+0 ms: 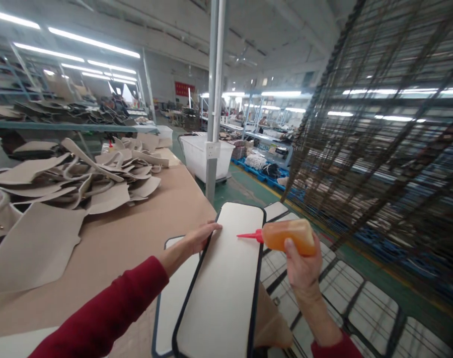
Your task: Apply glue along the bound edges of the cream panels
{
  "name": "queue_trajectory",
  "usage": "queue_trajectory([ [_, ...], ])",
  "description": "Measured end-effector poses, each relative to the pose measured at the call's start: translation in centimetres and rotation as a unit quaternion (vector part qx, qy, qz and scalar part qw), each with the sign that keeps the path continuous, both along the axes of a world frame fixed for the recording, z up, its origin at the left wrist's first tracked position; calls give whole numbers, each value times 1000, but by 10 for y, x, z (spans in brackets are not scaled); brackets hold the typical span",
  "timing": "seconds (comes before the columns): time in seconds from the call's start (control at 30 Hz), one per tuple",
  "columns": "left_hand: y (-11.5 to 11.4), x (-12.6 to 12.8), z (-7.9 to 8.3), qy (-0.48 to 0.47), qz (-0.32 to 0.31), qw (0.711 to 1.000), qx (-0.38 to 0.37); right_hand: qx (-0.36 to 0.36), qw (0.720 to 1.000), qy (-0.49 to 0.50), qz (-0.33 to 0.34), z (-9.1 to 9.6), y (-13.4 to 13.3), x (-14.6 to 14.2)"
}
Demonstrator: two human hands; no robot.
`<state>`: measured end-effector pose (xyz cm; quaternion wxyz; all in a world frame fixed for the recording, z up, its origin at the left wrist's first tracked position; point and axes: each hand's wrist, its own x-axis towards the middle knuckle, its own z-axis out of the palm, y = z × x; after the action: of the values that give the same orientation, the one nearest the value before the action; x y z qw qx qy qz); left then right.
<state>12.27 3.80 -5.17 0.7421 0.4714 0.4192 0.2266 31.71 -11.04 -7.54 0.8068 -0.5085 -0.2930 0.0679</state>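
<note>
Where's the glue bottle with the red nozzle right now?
In the head view, the bottle is right of centre, held in the right hand, its red nozzle pointing left over the dark-edged white panel.

Overhead fluorescent tubes (94, 43) burn white, bright and cool; on the dark-edged white panel (226, 278) before me, only soft shading. Wire rack (371, 149) to my right streaked with blur, back wall (163, 74) hazy, wide-angle stretch toward the edges.
</note>
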Motion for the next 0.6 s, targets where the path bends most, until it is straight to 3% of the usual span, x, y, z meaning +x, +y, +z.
queue_trajectory([
  [0.1, -11, 19, 6, -6, -16, 1000, 5, 6, 1000, 0, -7, 1, -10, 12],
  [0.3, -22, 45, 10, 11, -20, 999, 30, -96, 993, -45, 46, -33, -94, -11],
  [0.37, -30, 52, 12, 16, -20, 999, 47, -98, 993, -59, 17, -25, -106, -5],
  [0.5, -53, 68, 22, 34, -41, 996, 68, 24, 997, -22, -64, 9, -93, 41],
  [0.6, -67, 79, 30, 36, -55, 995, 78, 44, 997, 1, -64, 15, -91, 66],
])
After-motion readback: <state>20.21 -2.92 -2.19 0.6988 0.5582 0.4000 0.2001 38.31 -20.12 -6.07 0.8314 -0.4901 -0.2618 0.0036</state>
